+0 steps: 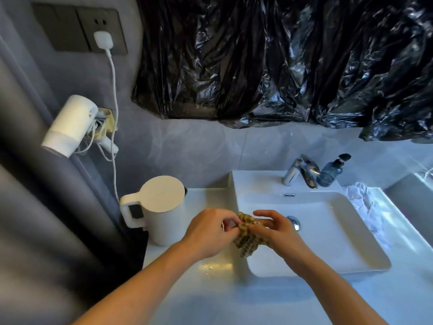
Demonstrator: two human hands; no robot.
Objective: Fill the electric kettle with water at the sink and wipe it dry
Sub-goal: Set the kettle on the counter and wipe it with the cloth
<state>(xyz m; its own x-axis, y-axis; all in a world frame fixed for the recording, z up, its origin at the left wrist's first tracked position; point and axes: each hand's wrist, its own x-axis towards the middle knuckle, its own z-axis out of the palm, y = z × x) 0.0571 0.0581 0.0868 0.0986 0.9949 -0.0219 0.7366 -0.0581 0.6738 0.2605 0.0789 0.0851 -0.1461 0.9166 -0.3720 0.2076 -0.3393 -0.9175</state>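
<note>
Both hands on cloth at sink edge
L hand (208, 231) & R hand (278, 231) pinch checkered cloth (247, 238) btwn them, over sink (328, 231) rim; white kettle (161, 207) (lid closed) upright on counter (210, 289) just left.

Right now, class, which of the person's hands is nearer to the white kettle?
Left. The left hand grips the checked cloth just right of the white kettle; the right hand grips the cloth's far side, over the sink.
</note>
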